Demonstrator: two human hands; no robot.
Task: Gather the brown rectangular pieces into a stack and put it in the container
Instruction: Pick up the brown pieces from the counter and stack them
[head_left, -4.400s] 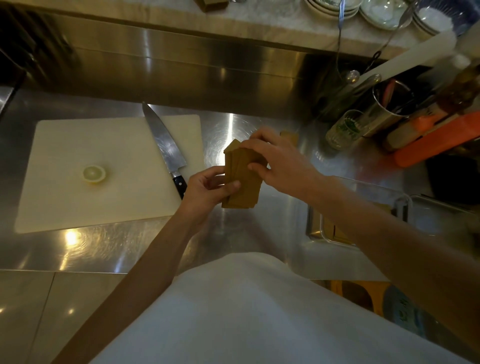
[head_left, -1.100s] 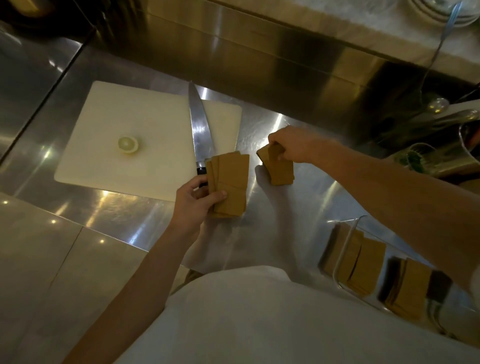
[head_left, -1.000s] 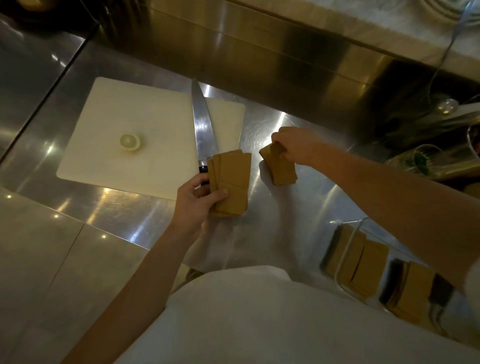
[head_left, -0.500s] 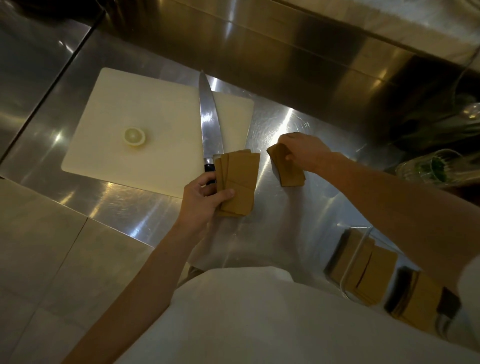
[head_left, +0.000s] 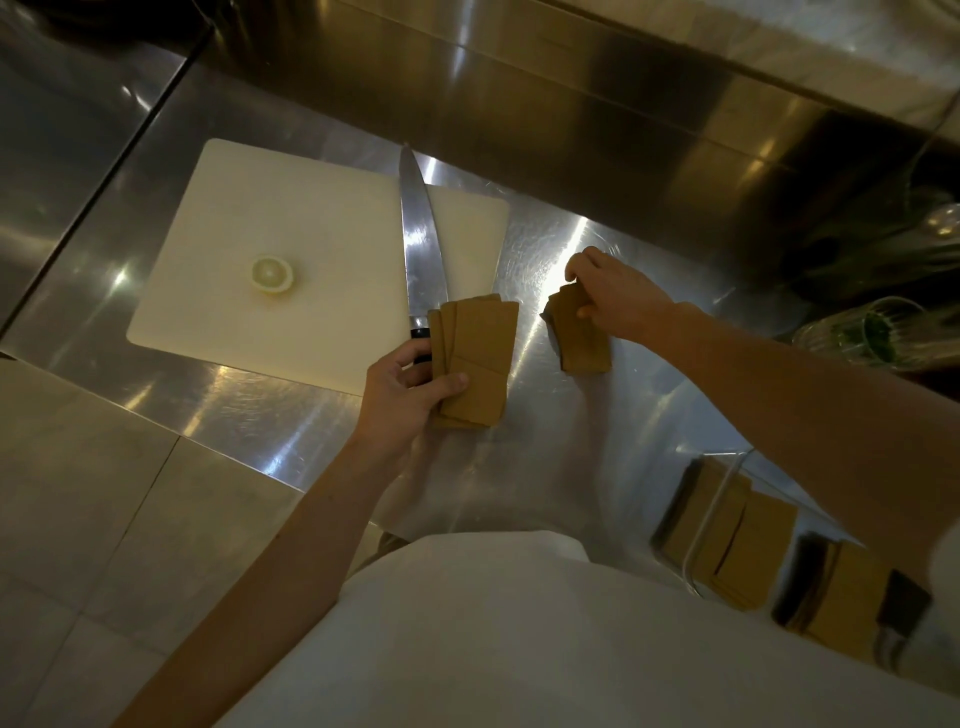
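brown rectangular pieces (head_left: 475, 358) sit fanned in the left hand (head_left: 402, 400), its grip closed on their lower edge, thumb across the front. right hand (head_left: 613, 301) pinches a second small stack (head_left: 582, 343) resting on the steel counter (head_left: 545, 467), well apart from the first. judged thin, light, stiff and prone to sliding; best held by the long edges, squared first. more pieces lie in the clear container (head_left: 727, 499) at lower right. knife (head_left: 421, 244) and cutting board (head_left: 311, 234) lie beside.

fanned brown stack (head_left: 475, 358) held upright | smaller pile (head_left: 579, 340) on counter | container (head_left: 722, 499) clear, partly filled
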